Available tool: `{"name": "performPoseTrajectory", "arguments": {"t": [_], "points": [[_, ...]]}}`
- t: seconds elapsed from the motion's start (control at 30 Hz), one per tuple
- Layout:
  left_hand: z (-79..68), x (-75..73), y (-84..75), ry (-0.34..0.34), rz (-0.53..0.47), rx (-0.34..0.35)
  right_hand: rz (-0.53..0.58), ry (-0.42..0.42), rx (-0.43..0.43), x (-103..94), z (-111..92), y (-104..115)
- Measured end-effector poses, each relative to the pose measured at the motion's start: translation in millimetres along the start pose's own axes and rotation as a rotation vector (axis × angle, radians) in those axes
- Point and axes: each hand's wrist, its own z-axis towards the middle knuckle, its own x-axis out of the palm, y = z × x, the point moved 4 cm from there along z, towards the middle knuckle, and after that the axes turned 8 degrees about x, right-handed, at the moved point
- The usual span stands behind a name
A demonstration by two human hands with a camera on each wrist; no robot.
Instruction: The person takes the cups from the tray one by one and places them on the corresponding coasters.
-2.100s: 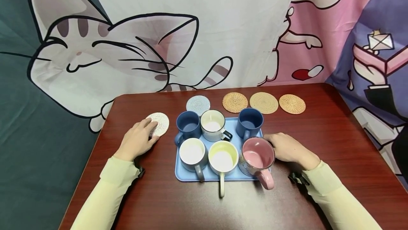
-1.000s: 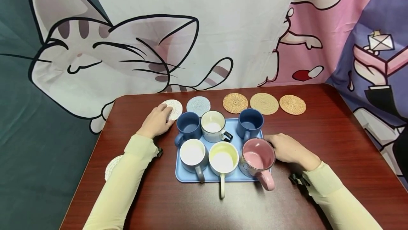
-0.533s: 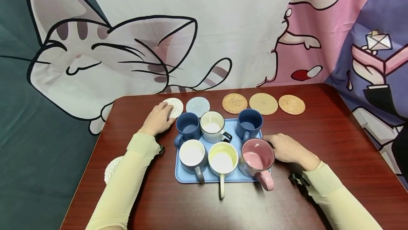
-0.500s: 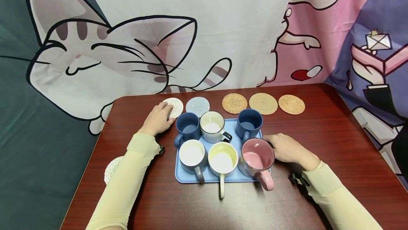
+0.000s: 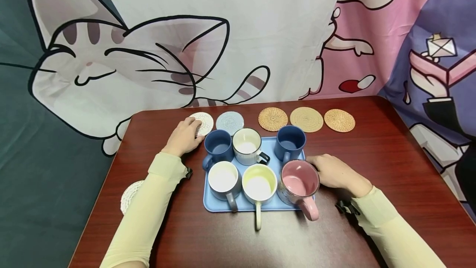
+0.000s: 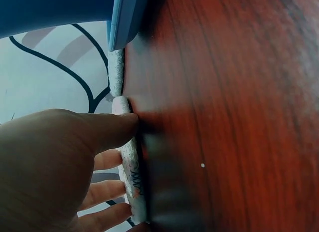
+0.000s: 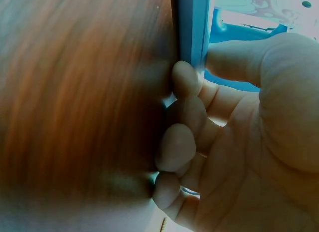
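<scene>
My left hand [image 5: 182, 138] pinches a white round coaster [image 5: 204, 124] at the table's back left, lying flat beside a pale blue coaster [image 5: 229, 122]. In the left wrist view, the thumb and fingers rest along the white coaster's edge [image 6: 130, 177]. My right hand [image 5: 332, 171] grips the right edge of a light blue tray [image 5: 238, 206]; in the right wrist view the fingers curl under the tray's rim [image 7: 193, 27], thumb above. Several mugs stand on the tray: two blue mugs, a white mug [image 5: 247, 146], a grey mug [image 5: 224, 181], a yellow mug [image 5: 259, 183] and a pink mug [image 5: 298, 181].
Three straw-coloured coasters, with a woven coaster [image 5: 273, 119] leftmost, lie along the table's back edge. Another white coaster [image 5: 130, 195] is partly hidden by the left sleeve. The pink mug's handle and the yellow mug's handle stick out past the tray's front edge. A printed curtain hangs behind.
From two seconds ago to one second ago, my left hand carried the white coaster back and right, beside the pale blue one, uncovering another white coaster. Since then both hands stay still.
</scene>
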Motion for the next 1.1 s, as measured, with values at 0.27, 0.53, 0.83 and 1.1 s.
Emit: {"name": "performPoseTrajectory", "arguments": {"t": [0.27,0.53,0.83,1.1], "points": [[-0.9,-0.5,-0.2,0.004,-0.001,-0.001,-0.004,0.011,0.016,-1.0,1,-1],[-0.3,-0.6,-0.4,-0.008,0.0,0.0,-0.011,0.003,0.013,-1.3,2,-1],[-8.8,-0.6,-0.2,-0.032,0.0,0.017,-0.002,0.004,0.004,-1.0,2,1],[-29.3,-8.7,-4.8,-0.097,0.042,0.037,-0.005,0.01,0.005,-1.1,1,1]]}}
